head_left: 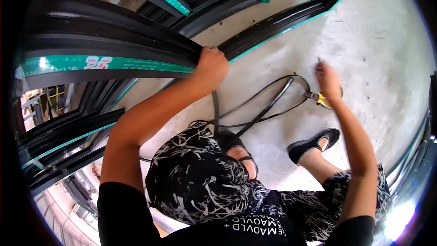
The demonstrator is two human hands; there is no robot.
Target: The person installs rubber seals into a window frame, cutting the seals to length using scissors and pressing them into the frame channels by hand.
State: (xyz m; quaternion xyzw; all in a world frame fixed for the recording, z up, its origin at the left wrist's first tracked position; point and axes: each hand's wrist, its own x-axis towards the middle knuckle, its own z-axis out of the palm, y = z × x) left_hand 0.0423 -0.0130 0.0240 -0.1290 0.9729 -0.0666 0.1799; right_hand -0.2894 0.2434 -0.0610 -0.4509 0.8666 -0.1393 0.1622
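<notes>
My left hand (213,66) is closed around the end of a long black window-frame profile (123,32), which has printed green tape (59,64) along its side. Just below that hand a black rubber strip (216,105) hangs toward my feet; whether my fingers also hold it is hidden. My right hand (327,81) is over the floor at the right, fingers curled, slightly blurred. A tiny dark thing shows at its fingertips, too small to name. Yellow-handled pliers (325,102) lie beneath my right wrist, partly covered by it.
Loops of thin black strip (268,117) lie on the grey concrete floor (378,73) between my hands and my shoes (314,145). More black frames with green tape (282,20) stand ahead, and others (68,141) are at the left.
</notes>
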